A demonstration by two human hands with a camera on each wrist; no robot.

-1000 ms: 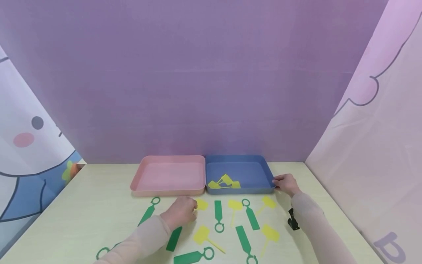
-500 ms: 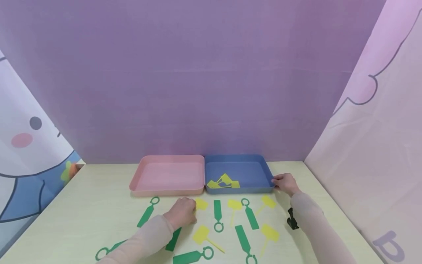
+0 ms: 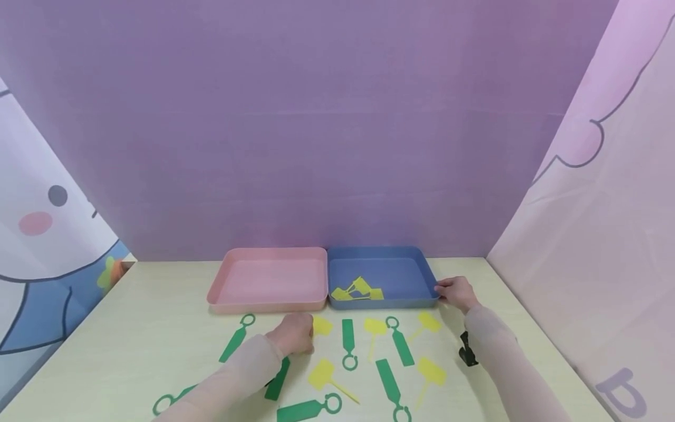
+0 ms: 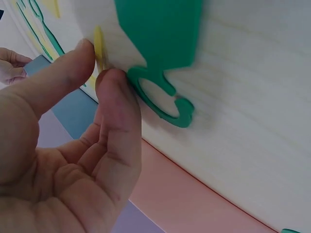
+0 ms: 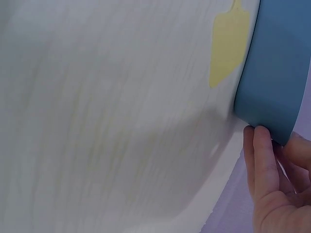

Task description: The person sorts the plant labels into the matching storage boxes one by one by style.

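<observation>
Tag, yellow, sat pinched in my left hand at lower centre of the frame, head jutting right, long axis mostly hidden from me; the blue tray lay above and right, its right corner gripped by my right hand.

The yellow tags and blue tray look smooth, matt plastic, the tabletop faintly wood-grained.

Looks bright and even in the head view, softly shadowed on the tabletop beside the right sleeve. Appears dimmer, greyer in both wrist views, with a broad soft-edged shadow at lower centre of the right.
</observation>
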